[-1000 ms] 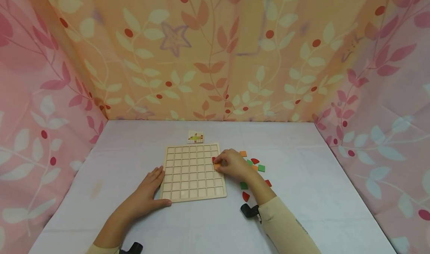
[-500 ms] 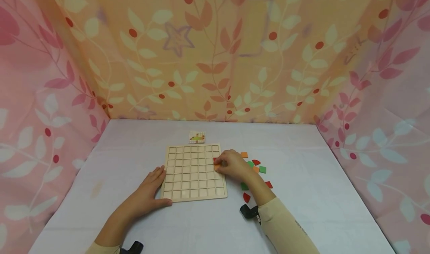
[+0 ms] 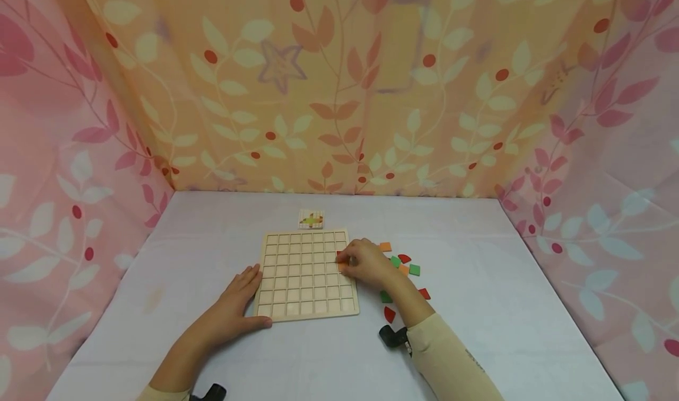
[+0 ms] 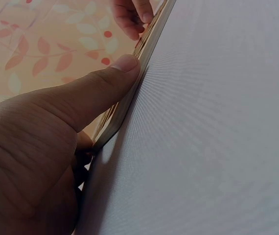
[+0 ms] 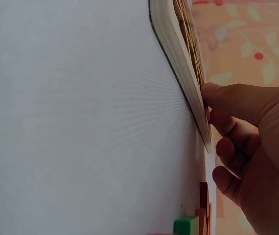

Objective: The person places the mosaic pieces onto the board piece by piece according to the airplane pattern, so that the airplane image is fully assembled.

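A pale wooden grid board (image 3: 306,280) lies on the table. My left hand (image 3: 233,303) rests at its left side, fingers straight along the edge and thumb (image 4: 122,66) on the near corner. At the board's right column, my right hand (image 3: 368,263) pinches an orange square tile (image 3: 342,268) with thumb and index finger, partly covering it. Just behind that tile a bit of a red piece (image 3: 338,253) shows beside the fingertips. In the right wrist view, the thumb (image 5: 222,95) is right at the board's edge, the other fingers curled below.
A small pattern card (image 3: 310,219) lies behind the board. To the right are loose pieces: an orange square (image 3: 385,246), a green square (image 3: 415,270), a red quarter-round (image 3: 389,314) and several others, some close to the right forearm. Floral cloth (image 3: 339,94) walls surround the white table.
Both hands and the board keep their places relative to each other. The head view shifts slightly.
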Tool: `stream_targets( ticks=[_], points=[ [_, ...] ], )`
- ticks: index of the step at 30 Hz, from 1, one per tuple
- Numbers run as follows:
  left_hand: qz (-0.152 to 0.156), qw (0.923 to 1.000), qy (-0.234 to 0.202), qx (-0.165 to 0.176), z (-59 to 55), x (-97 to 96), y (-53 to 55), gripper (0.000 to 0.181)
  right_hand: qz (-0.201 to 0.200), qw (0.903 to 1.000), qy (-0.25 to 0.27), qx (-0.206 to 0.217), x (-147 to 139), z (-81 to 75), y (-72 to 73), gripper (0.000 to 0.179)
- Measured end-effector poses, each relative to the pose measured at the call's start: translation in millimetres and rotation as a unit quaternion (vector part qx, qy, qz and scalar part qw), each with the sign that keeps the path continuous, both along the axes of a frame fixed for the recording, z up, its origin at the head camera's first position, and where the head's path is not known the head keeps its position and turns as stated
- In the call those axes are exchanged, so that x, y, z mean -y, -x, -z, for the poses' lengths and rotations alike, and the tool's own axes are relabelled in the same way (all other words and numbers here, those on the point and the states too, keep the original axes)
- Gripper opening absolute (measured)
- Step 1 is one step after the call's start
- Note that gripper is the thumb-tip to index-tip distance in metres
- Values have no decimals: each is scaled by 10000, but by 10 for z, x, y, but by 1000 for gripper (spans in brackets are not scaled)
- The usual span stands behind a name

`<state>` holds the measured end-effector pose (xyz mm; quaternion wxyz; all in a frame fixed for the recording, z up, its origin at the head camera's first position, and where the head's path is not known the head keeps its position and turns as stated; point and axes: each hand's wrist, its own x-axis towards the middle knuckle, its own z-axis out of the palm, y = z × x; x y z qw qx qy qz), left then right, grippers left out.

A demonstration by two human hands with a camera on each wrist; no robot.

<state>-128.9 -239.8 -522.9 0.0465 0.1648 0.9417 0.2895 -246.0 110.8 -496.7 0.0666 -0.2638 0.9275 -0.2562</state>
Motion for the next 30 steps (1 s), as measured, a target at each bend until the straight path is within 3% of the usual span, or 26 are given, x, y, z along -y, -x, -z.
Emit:
stream_targets(
  ticks=[6, 19, 30],
  points=[
    [-7, 10000, 44, 21, 8, -2, -7, 116, -28, 9998, 94, -144, -14, -100, -31, 25],
    [18, 10000, -4, 12, -20, -18, 3, 116, 351, 9960, 113, -813, -385, -716, -239, 26],
    [-3, 10000, 11, -28, -6, -10, -1, 115, 532, 9904, 454, -1194, -898, -893, -511, 27]
  ],
)
